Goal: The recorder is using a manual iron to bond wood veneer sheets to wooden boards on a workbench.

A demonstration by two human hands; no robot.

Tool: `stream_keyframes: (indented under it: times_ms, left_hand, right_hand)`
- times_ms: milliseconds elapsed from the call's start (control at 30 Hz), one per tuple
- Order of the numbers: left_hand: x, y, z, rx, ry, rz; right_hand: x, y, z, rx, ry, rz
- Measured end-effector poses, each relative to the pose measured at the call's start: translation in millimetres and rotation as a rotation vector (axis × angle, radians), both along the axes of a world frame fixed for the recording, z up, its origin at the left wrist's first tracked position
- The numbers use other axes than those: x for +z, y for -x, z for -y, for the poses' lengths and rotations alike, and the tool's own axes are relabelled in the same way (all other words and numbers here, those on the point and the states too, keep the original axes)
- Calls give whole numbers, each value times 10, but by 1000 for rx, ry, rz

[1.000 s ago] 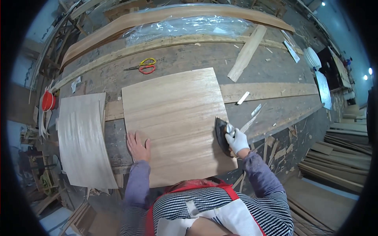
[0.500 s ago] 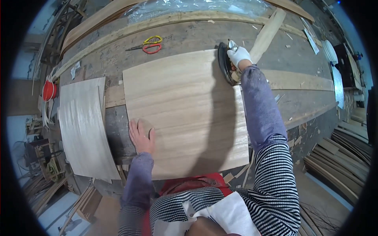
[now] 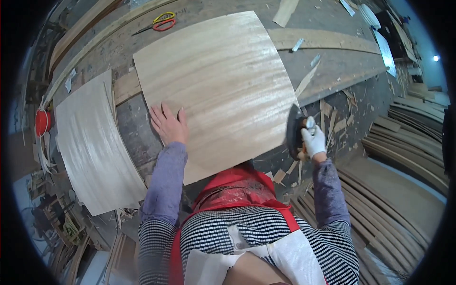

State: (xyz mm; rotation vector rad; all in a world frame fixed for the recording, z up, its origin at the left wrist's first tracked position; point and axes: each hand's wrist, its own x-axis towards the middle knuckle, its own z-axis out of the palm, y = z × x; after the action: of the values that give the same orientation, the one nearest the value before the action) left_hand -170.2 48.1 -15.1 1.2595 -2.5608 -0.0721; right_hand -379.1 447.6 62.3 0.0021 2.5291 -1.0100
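Observation:
A large pale wood veneer sheet point(image 3: 218, 85) lies on the workbench in front of me. My left hand point(image 3: 169, 126), bare, rests flat on its left part with the fingers spread. In a white glove, my right hand point(image 3: 314, 140) is closed round the handle of a clothes iron point(image 3: 293, 134). The iron has a dark soleplate and stands at the sheet's near right corner, partly beyond the edge. Whether it touches the sheet there I cannot tell. Left of the sheet is a smaller stack of pale veneer point(image 3: 95, 147).
Scissors point(image 3: 164, 22) with yellow and red handles lie beyond the sheet. A wooden strip point(image 3: 327, 40) crosses the bench at right. Veneer scraps point(image 3: 340, 125) litter the right side, near long stacked boards point(image 3: 384, 209). A red reel point(image 3: 42, 122) sits at the left.
My right hand has brought the iron from the sheet's far right corner to its near right corner. My left hand stays on the sheet. The whole view has shifted and turned slightly.

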Motion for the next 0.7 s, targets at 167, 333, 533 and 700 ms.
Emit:
stream_keyframes:
  times_ms: [167, 333, 533, 700]
  left_hand:
    - [118, -132, 534, -141, -27, 40]
    - [330, -379, 1077, -354, -265, 295]
    - [1012, -513, -135, -1220, -609, 126]
    - [1149, -465, -251, -1430, -341, 313]
  right_hand:
    - [104, -1111, 844, 465, -139, -97]
    - [230, -1989, 1568, 694, -128, 24]
    - [196, -1944, 1563, 803, -127, 35]
    - [282, -1835, 1638, 910, -142, 58]
